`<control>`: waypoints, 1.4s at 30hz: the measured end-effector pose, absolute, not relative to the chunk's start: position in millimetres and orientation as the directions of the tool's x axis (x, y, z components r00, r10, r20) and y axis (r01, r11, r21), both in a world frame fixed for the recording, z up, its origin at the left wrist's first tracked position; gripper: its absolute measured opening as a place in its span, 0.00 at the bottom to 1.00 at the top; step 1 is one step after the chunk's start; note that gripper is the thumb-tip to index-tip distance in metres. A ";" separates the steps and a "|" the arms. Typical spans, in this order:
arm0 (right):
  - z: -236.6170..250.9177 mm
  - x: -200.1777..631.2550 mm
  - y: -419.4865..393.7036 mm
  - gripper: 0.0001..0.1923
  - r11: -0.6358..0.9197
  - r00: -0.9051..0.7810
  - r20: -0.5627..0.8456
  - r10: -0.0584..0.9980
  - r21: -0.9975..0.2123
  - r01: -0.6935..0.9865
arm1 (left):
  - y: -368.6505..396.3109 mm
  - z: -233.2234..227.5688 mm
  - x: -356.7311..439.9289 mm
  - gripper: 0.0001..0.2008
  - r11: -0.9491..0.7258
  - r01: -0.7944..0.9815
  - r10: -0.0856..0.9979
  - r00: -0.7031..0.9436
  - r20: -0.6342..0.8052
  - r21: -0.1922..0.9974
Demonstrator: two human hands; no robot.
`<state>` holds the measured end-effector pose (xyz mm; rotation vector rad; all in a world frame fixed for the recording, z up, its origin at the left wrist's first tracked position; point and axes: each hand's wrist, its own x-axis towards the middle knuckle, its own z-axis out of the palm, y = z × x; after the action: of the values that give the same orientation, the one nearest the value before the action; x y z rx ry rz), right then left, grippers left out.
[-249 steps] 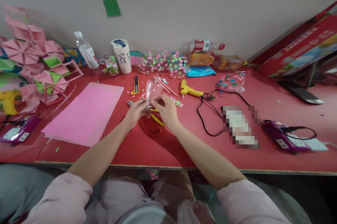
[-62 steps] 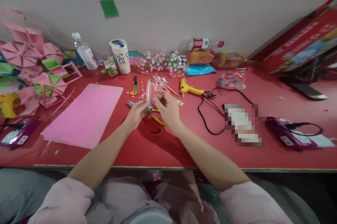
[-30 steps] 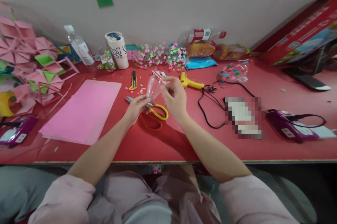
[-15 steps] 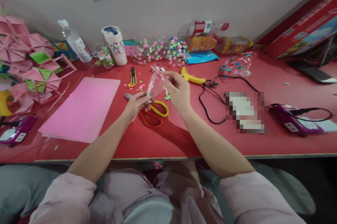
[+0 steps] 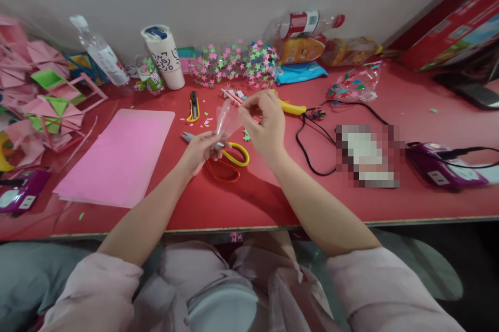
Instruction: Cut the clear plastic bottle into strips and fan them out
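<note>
And there it was, mid-table: the clear plastic piece [image 5: 226, 123], held up over the red table [image 5: 249, 204] between two bare hands, so see-through that the red surface glowed straight through it, pale streaks of glare running up its length! Narrow at the near end, it flared like a fan toward the far side, its wall thin and creased into long folds, with a silvery glint low down by the fingers. The left hand [image 5: 200, 153] had that narrow end, thumb and fingers closed around it. The right hand [image 5: 268, 121], farther away and to the right, pinched the flared edge between thumb and fingertips. Just beneath the left hand lay the scissors [image 5: 239, 155], one loop yellow, the other red-orange, blades poking out to the left. Beyond the plastic came some pink sticks [image 5: 234, 97], and beside the right thumb a little clump of green stars [image 5: 246, 135]. Over on the left, pink sheets [image 5: 117, 158] lay stacked flat, a yellow-and-black utility knife [image 5: 194, 107] to their right among tiny paper scraps [image 5: 206, 123]. Right of the right hand, partly hidden by it, sat the yellow glue gun [image 5: 293, 108], and along the far side stretched a clear, star-covered decoration [image 5: 234, 64]
</note>
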<state>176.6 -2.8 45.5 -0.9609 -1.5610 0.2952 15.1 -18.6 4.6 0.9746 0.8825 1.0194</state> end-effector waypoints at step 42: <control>25.5 158.1 -13.9 0.08 0.737 -0.220 0.746 0.629 -0.482 0.474 | -18.5 5.3 19.1 0.08 0.158 -0.492 0.977 0.204 -0.064 0.856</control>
<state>158.1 -13.9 25.5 -0.8530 -1.8683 0.1805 19.1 -18.5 5.3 0.8179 0.7450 1.2019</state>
